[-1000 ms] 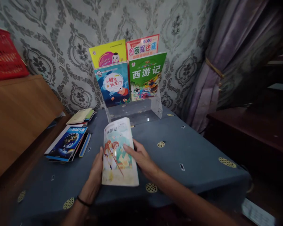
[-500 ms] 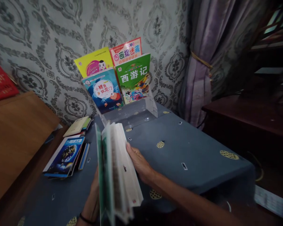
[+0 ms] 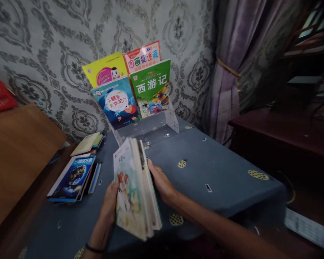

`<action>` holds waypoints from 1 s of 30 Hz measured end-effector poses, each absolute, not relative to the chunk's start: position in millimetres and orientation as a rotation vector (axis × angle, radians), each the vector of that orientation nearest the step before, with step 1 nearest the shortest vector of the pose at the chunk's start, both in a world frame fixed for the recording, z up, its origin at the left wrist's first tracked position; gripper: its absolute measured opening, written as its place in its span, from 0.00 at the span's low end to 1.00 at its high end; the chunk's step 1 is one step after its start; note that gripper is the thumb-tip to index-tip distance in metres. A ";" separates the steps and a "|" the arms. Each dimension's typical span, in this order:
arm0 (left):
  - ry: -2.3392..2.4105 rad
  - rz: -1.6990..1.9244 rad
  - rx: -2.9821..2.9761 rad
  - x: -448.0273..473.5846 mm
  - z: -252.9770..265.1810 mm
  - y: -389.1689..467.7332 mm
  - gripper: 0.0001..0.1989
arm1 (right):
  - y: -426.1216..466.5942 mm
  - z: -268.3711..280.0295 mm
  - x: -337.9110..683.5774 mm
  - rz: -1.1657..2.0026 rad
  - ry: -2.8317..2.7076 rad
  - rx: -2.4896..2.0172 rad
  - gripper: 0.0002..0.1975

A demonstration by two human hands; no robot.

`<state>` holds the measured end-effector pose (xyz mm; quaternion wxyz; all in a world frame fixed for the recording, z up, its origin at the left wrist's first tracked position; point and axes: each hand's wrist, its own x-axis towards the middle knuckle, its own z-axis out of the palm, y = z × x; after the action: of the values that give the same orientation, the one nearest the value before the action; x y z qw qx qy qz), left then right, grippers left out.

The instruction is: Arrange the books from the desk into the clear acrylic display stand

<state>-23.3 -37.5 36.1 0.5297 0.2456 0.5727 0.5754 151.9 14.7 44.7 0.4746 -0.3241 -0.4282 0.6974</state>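
Note:
Between my two hands is a thick paperback book [image 3: 129, 194], tilted above the near side of the table, its pale illustrated cover facing left and its pages slightly parted. My left hand [image 3: 111, 201] grips the cover side, thumb on the front. On the other side my right hand [image 3: 162, 181] holds the book's right edge, its fingers partly hidden behind it. Beyond the book stands a clear acrylic rack [image 3: 174, 120]. In it lean a blue book [image 3: 118, 102], a green book [image 3: 152, 90], a yellow book [image 3: 99, 72] and a red-edged book [image 3: 143, 54].
Stacked books with a blue-covered book [image 3: 75, 180] on top lie at the left, a second book stack [image 3: 86, 144] behind them. A blue-grey cloth [image 3: 199, 169] covers the table. A wooden board [image 3: 21, 151] rises at left; a dark red desk [image 3: 280, 131] stands at right.
The book was open with its pages fanned; now it is nearly closed and its illustrated cover has turned into view. My left thumb now shows on the cover.

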 end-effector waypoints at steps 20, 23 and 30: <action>1.736 1.011 1.426 -65.2 25.1 -6.0 0.29 | 104.4 -9.3 169.1 1.200 -1.402 -1.209 0.15; 1.957 0.756 1.755 -81.1 26.5 -1.1 0.21 | 99.1 -6.7 187.9 0.850 -1.890 -1.312 0.09; 2.167 0.363 1.966 -71.7 31.6 -3.3 0.20 | 96.5 18.3 161.1 0.236 -2.577 -0.949 0.18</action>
<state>-71.7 -3.3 31.6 0.0965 0.6637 0.7315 0.1226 161.1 96.5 18.3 0.1917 -0.3378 -0.9176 0.0841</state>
